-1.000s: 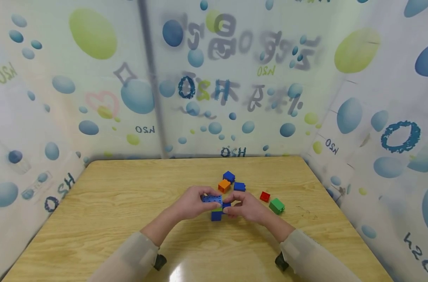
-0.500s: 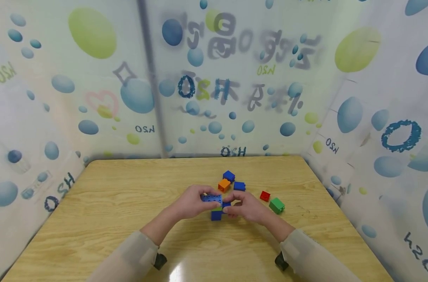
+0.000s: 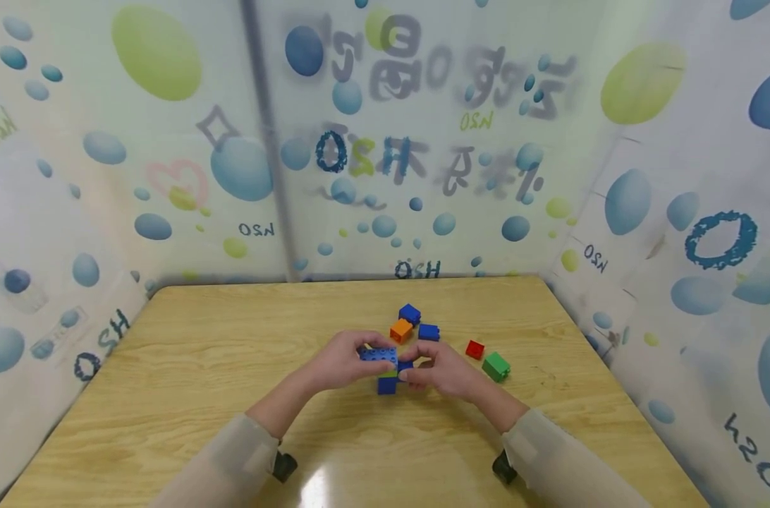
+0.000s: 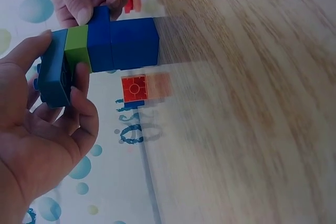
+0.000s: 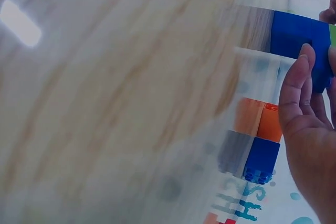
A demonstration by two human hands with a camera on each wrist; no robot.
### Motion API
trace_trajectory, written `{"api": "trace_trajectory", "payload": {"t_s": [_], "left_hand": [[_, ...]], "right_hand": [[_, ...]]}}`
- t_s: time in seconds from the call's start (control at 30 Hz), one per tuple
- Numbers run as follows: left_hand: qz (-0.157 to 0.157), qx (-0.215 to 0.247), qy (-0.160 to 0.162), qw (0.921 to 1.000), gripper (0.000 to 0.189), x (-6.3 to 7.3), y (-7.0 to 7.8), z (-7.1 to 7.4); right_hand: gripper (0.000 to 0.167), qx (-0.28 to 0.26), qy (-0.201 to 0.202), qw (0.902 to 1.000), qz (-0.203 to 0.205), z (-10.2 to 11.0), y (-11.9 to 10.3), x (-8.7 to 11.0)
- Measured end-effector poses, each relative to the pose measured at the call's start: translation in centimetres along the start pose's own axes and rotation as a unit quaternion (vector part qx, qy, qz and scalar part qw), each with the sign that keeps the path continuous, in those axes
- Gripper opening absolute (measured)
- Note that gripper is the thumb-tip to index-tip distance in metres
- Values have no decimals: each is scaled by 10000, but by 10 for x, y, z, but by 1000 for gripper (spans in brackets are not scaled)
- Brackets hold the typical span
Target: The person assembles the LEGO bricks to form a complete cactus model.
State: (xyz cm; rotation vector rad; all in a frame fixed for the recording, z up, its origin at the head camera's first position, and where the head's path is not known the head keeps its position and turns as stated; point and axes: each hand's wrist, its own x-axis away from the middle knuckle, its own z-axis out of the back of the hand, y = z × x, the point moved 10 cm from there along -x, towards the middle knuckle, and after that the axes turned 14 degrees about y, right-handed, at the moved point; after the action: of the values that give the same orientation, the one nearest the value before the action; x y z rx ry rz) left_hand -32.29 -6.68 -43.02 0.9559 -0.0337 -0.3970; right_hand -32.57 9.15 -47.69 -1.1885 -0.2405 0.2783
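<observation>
A small stack of toy building bricks stands mid-table between both hands. On top lies a long blue studded brick [image 3: 377, 354], which my left hand [image 3: 345, 361] grips between thumb and fingers. Beneath it, in the left wrist view, come a lime-green brick [image 4: 77, 47], a blue brick [image 4: 98, 40] jutting towards the right hand, and a lowest blue brick [image 4: 135, 44]. My right hand [image 3: 442, 368] pinches the jutting blue brick at the stack's right side. In the right wrist view its fingers partly cover that brick.
Behind the stack lie an orange brick [image 3: 400, 331] and two blue bricks, one far [image 3: 410, 314] and one nearer [image 3: 429, 332]. To the right are a red brick [image 3: 475, 349] and a green brick [image 3: 496, 367]. Patterned curtains surround the wooden table [image 3: 245, 317] at back and sides.
The head view has shifted slightly. Both hands keep their hold on the stack, and the loose bricks stay in place.
</observation>
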Motion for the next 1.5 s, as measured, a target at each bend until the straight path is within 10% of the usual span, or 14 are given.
{"api": "trace_trajectory", "payload": {"t_s": [0.83, 1.5], "left_hand": [[625, 518, 687, 9943, 44, -32, -37, 37], [710, -120, 198, 9972, 43, -92, -66, -2]], "right_hand": [[30, -19, 108, 9997, -237, 2, 5, -2], [29, -26, 48, 9995, -300, 3, 4, -2]]}}
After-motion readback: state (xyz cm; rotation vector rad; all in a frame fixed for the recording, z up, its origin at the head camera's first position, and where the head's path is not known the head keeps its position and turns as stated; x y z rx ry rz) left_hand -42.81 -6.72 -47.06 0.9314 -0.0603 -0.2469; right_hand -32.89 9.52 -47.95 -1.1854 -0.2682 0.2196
